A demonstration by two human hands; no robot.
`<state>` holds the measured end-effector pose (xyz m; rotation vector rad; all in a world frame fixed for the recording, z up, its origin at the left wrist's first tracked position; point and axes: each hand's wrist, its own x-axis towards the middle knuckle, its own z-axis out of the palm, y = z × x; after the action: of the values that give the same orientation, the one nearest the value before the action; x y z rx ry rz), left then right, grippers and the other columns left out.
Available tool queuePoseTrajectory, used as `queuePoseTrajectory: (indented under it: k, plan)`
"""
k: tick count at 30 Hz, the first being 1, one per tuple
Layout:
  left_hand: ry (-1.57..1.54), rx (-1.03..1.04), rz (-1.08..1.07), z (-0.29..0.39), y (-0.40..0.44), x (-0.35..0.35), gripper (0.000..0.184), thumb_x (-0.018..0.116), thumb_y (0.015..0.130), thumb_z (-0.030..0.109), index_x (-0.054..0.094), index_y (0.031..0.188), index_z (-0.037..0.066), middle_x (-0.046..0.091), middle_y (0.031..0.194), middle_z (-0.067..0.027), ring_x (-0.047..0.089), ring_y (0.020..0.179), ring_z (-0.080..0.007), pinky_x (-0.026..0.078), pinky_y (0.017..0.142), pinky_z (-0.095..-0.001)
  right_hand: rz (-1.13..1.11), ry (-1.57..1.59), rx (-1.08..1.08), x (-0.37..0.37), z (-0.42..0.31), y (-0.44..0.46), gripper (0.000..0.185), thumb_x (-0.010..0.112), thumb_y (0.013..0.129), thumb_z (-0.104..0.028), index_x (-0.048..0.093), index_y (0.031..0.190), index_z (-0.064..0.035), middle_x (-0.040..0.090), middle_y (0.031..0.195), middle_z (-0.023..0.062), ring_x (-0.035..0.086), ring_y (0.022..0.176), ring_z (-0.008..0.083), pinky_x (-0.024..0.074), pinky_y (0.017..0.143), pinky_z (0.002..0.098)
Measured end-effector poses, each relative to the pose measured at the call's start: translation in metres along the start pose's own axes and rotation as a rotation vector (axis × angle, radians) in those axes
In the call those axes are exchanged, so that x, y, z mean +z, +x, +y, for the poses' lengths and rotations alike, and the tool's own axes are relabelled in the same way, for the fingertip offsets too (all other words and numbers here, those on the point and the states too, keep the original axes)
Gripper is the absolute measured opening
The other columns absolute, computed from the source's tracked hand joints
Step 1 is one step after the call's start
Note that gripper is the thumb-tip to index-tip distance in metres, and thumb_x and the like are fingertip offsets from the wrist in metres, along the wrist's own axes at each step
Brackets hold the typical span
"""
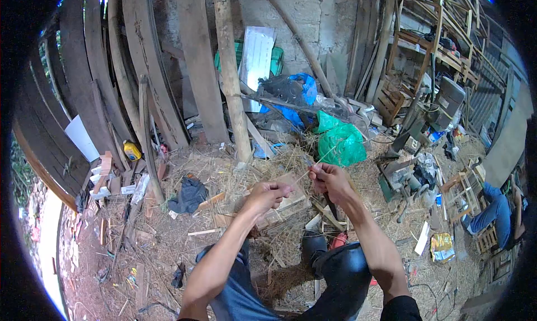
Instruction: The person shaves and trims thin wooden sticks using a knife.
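My left hand is closed in a pinch in front of my knees, its fingertips pointing right. Up and to its right is my right hand, with the fingers closed as well. A thin pale strip, like a straw or a sliver of cane, runs between the two hands and past the right fingers. Something dark shows by the right hand, but I cannot make out what it is. Below the hands a flat wooden board lies on the straw-covered ground between my legs.
A green plastic bag sits ahead, beside blue and black sheeting. A wooden post stands ahead. A dark cloth and a yellow bottle are on the left. At the right are clutter and another person's jeans.
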<state>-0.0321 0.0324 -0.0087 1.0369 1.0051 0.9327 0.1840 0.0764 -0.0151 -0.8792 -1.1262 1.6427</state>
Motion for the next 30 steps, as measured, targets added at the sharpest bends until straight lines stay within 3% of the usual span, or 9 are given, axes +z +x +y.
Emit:
queuePoseTrajectory:
  k: [3, 4, 9, 18, 20, 24, 26, 28, 30]
  plan:
    - [-0.046, -0.120, -0.019, 0.000, 0.001, 0.002, 0.015, 0.059, 0.086, 0.007, 0.062, 0.097, -0.003, 0.055, 0.074, 0.0003, 0.039, 0.054, -0.0023, 0.028, 0.045, -0.0165, -0.046, -0.022, 0.014, 0.008, -0.003, -0.009, 0.013, 0.052, 0.093, -0.018, 0.054, 0.093, -0.0047, 0.052, 0.070, -0.0010, 0.033, 0.047, 0.0045, 0.0251, 0.043, 0.0197]
    - [-0.075, -0.134, -0.022, 0.000, 0.002, 0.003, 0.015, 0.058, 0.086, 0.007, 0.062, 0.097, -0.002, 0.054, 0.073, 0.0005, 0.039, 0.054, -0.0021, 0.028, 0.045, -0.0163, -0.042, -0.174, 0.019, 0.014, 0.003, -0.013, 0.015, 0.052, 0.093, -0.019, 0.053, 0.092, -0.0045, 0.052, 0.070, -0.0012, 0.033, 0.048, 0.0043, 0.0251, 0.043, 0.0197]
    - [-0.149, -0.162, -0.021, 0.000, 0.002, 0.004, 0.014, 0.057, 0.085, 0.006, 0.062, 0.096, -0.002, 0.053, 0.072, 0.0012, 0.038, 0.054, -0.0020, 0.027, 0.045, -0.0161, -0.111, -0.107, 0.041, 0.013, 0.011, -0.009, 0.014, 0.055, 0.091, -0.019, 0.056, 0.086, -0.0063, 0.053, 0.067, -0.0026, 0.036, 0.047, 0.0044, 0.0259, 0.041, 0.0208]
    - [0.072, -0.076, 0.061, -0.013, 0.003, 0.004, 0.014, 0.063, 0.083, 0.009, 0.065, 0.092, -0.002, 0.058, 0.072, -0.0001, 0.043, 0.058, -0.0034, 0.032, 0.048, -0.0190, -0.017, -0.132, 0.131, -0.015, 0.008, 0.003, 0.016, 0.050, 0.093, -0.016, 0.056, 0.081, -0.0065, 0.050, 0.066, -0.0024, 0.032, 0.047, 0.0034, 0.0233, 0.041, 0.0197]
    - [0.331, 0.041, 0.132, -0.026, 0.007, -0.012, 0.015, 0.067, 0.081, 0.012, 0.067, 0.089, 0.000, 0.062, 0.074, -0.0028, 0.050, 0.063, -0.0057, 0.037, 0.051, -0.0205, 0.364, -0.272, 0.074, -0.045, 0.009, 0.012, 0.016, 0.049, 0.094, -0.015, 0.056, 0.082, -0.0061, 0.047, 0.063, -0.0029, 0.033, 0.045, 0.0049, 0.0236, 0.041, 0.0197]
    - [0.406, 0.061, 0.236, -0.014, -0.011, -0.038, 0.019, 0.068, 0.078, 0.018, 0.068, 0.083, 0.000, 0.064, 0.068, -0.0060, 0.053, 0.057, -0.0113, 0.041, 0.053, -0.0256, 0.467, -0.087, 0.026, -0.125, 0.028, 0.006, 0.018, 0.052, 0.090, -0.018, 0.060, 0.082, -0.0044, 0.052, 0.062, -0.0012, 0.039, 0.046, 0.0075, 0.0292, 0.041, 0.0246]
    - [0.676, 0.265, 0.304, -0.026, 0.004, -0.053, 0.019, 0.069, 0.076, 0.019, 0.068, 0.084, 0.001, 0.065, 0.070, -0.0094, 0.058, 0.061, -0.0145, 0.045, 0.059, -0.0284, 0.525, -0.123, 0.015, -0.122, 0.039, 0.006, 0.021, 0.056, 0.087, -0.022, 0.063, 0.078, -0.0036, 0.055, 0.061, -0.0002, 0.043, 0.047, 0.0085, 0.0319, 0.042, 0.0277]
    - [0.697, 0.331, 0.305, -0.052, 0.030, -0.065, 0.015, 0.068, 0.075, 0.016, 0.068, 0.084, 0.004, 0.066, 0.074, -0.0121, 0.062, 0.068, -0.0198, 0.048, 0.064, -0.0315, 0.472, -0.758, -0.148, -0.104, 0.048, 0.011, 0.024, 0.055, 0.088, -0.022, 0.063, 0.079, -0.0017, 0.058, 0.062, 0.0023, 0.048, 0.050, 0.0103, 0.0357, 0.046, 0.0289]
    - [0.900, 0.290, 0.210, -0.069, 0.045, -0.066, 0.014, 0.068, 0.073, 0.016, 0.068, 0.083, 0.006, 0.067, 0.079, -0.0129, 0.064, 0.071, -0.0230, 0.048, 0.065, -0.0334, 0.386, -0.795, -0.127, -0.075, 0.059, 0.020, 0.025, 0.053, 0.089, -0.021, 0.062, 0.081, 0.0002, 0.059, 0.062, 0.0056, 0.053, 0.055, 0.0114, 0.0422, 0.051, 0.0299]
